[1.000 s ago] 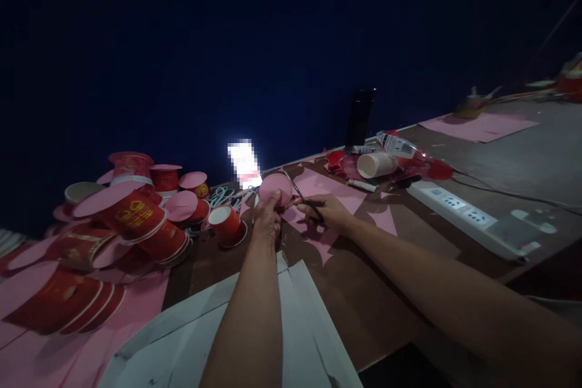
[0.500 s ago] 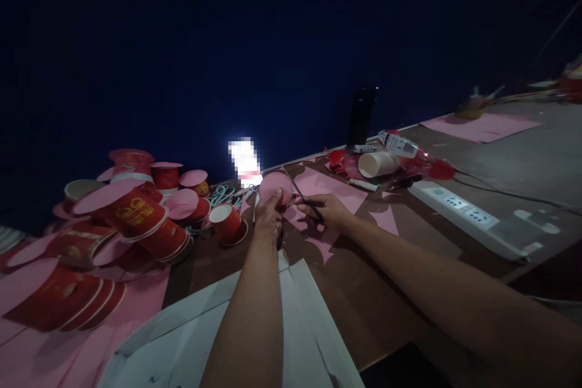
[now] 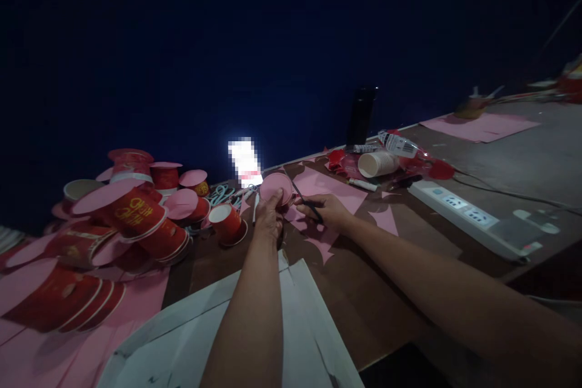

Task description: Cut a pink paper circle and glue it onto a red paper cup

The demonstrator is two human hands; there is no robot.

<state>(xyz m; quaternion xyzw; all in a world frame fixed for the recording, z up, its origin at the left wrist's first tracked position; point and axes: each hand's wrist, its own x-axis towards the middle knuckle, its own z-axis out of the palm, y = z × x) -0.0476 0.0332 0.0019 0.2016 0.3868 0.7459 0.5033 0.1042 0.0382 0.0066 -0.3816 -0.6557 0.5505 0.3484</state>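
My left hand [image 3: 271, 218] grips a round pink paper disc [image 3: 275, 185], its thumb pressed on the top face; what lies under the disc is mostly hidden. To the right, my right hand [image 3: 328, 211] is closed around black-handled scissors [image 3: 311, 210], whose thin dark blades point up and left at the disc's right edge. Beneath and beside the scissors lie pink paper offcuts [image 3: 322, 250] and a larger pink sheet [image 3: 339, 187]. A red paper cup [image 3: 226, 224] tilts on the table just left of my left hand.
Red cups topped with pink discs [image 3: 109, 200] pile up at the left. A glowing phone [image 3: 245, 163] stands behind my hands. White cardboard [image 3: 182, 327] lies under my left forearm. A power strip [image 3: 468, 218], stacked paper cups [image 3: 379, 164] and a marker [image 3: 362, 184] are to the right.
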